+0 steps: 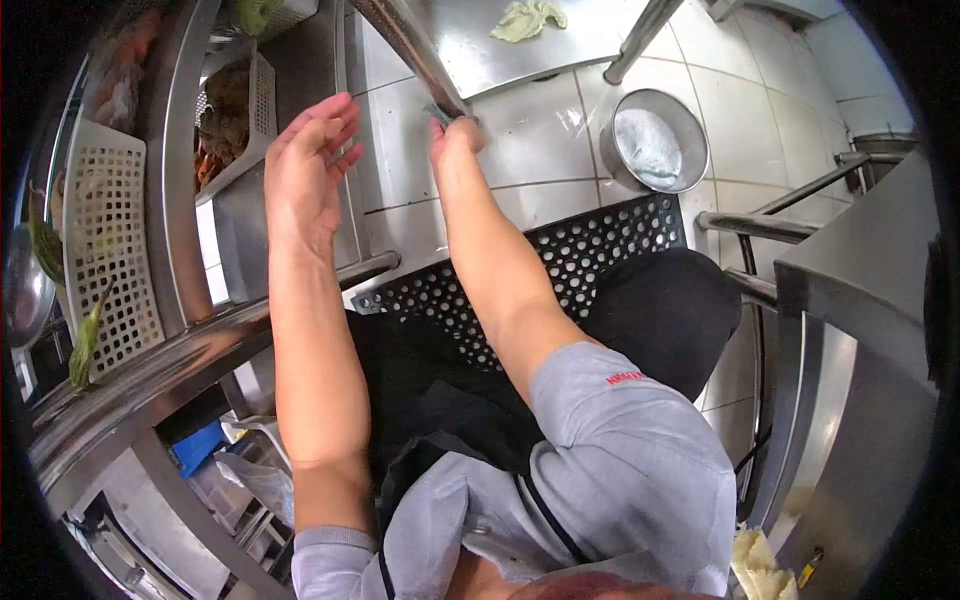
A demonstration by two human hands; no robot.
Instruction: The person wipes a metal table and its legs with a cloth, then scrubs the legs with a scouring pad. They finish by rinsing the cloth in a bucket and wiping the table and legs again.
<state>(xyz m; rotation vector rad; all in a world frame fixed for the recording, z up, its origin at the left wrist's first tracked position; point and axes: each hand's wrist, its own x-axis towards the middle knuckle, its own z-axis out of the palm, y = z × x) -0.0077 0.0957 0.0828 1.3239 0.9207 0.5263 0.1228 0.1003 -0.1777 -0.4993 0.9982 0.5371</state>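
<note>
My left hand point(310, 170) is raised in the air beside the metal rack, palm turned inward, its fingers apart and holding nothing. Further forward, my right hand point(456, 137) is closed around a dark grey cloth point(437, 114) at the lower end of a steel table leg point(412, 50). Most of the cloth is hidden by the fingers. To the right of that hand, a round metal basin point(697, 130) with foamy water and a light cloth in it stands on the white floor tiles point(540, 140).
Under my knees lies a black perforated mat point(570, 250). White plastic baskets point(110, 240) with vegetables are on the left rack. A pale crumpled cloth point(528, 20) rests on a steel surface point(470, 50) ahead. Steel bars point(760, 228) and a steel cabinet point(860, 290) stand at right.
</note>
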